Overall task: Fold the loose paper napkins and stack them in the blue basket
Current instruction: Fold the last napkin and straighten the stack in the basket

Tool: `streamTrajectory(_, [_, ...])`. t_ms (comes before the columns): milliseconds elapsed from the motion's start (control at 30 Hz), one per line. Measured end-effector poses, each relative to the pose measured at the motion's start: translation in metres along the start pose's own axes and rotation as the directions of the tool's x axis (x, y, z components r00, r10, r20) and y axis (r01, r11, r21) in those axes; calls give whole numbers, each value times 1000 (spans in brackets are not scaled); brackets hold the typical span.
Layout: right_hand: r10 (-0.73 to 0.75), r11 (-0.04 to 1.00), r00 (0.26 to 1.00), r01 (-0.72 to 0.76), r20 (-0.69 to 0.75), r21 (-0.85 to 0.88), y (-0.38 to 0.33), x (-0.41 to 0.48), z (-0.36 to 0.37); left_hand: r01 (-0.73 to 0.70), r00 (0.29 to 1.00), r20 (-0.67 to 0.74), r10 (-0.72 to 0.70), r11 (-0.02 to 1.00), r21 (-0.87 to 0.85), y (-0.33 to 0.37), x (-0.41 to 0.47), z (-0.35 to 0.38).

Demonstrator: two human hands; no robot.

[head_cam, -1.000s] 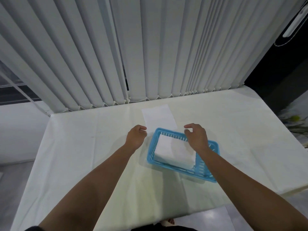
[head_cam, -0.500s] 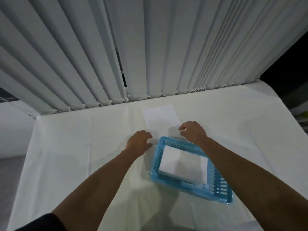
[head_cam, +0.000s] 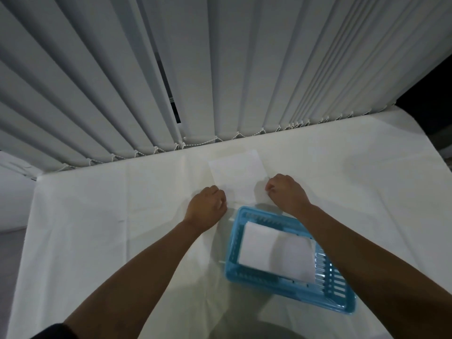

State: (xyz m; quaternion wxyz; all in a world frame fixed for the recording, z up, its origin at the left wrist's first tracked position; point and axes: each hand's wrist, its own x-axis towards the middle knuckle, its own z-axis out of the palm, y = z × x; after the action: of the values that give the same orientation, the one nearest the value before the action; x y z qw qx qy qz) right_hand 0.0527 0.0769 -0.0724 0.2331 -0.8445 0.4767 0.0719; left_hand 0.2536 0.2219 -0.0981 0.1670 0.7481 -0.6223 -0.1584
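Pinching near corners of flat white paper napkin (head_cam: 236, 171) with left hand (head_cam: 206, 207) and right hand (head_cam: 286, 192), folded napkins (head_cam: 276, 252) already stacked in blue plastic basket (head_cam: 288, 288).

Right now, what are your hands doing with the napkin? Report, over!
Left hand and right hand pinching the flat napkin's near corners. Folded napkin already in the basket. Nothing in the way.
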Motion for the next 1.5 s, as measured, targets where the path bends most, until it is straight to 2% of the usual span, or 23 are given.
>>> streamTrajectory(100, [18,989,1000,-20,19,146,-3,-1,0,299,954,60,-295,909,-290,7,13,-10])
streamTrajectory(167, [36,968,999,-44,36,246,-7,-2,-4,419,906,137,-401,796,-438,10,24,-19])
streamTrajectory(267, [38,983,999,-41,24,176,-11,0,-6,502,853,205,-480,645,-576,9,39,-29])
streamTrajectory(333, [49,985,998,-43,-34,168,-9,6,-8,515,843,228,-488,605,-608,8,45,-35])
streamTrajectory(400, [95,948,993,-69,-67,310,-9,11,-13,524,839,248,-484,599,-606,7,49,-41])
streamTrajectory(533, [233,748,973,-182,4,639,-12,21,-24,542,824,259,-503,569,-619,0,58,-42])
streamTrajectory(633, [281,690,959,-219,23,689,-12,33,-24,569,809,308,-501,532,-627,-7,63,-39])
streamTrajectory(733, [306,683,952,-227,10,695,-12,46,-18,572,815,295,-499,605,-555,-10,66,-34])
streamTrajectory(833, [346,696,938,-255,-2,671,-14,57,-14,569,811,229,-538,638,-519,-13,68,-29])
streamTrajectory(933, [377,773,925,-292,-37,564,-17,61,-12,584,791,184,-583,634,-507,-12,69,-27])
streamTrajectory(1067, [422,809,896,-304,-137,504,-17,58,-10,623,729,106,-677,591,-513,-7,67,-25])
streamTrajectory(1133, [418,848,890,-311,-182,428,-14,53,-8,659,693,108,-712,566,-494,-6,62,-22])
streamTrajectory(1267, [399,897,898,-341,-186,282,-11,43,2,698,672,151,-725,550,-459,-6,56,-19])
streamTrajectory(1400, [369,927,909,-345,-195,147,-15,37,5,707,695,208,-688,602,-370,7,55,-23])
streamTrajectory(1500, [363,931,908,-362,-207,48,-18,35,4,678,735,214,-644,709,-196,18,52,-18])
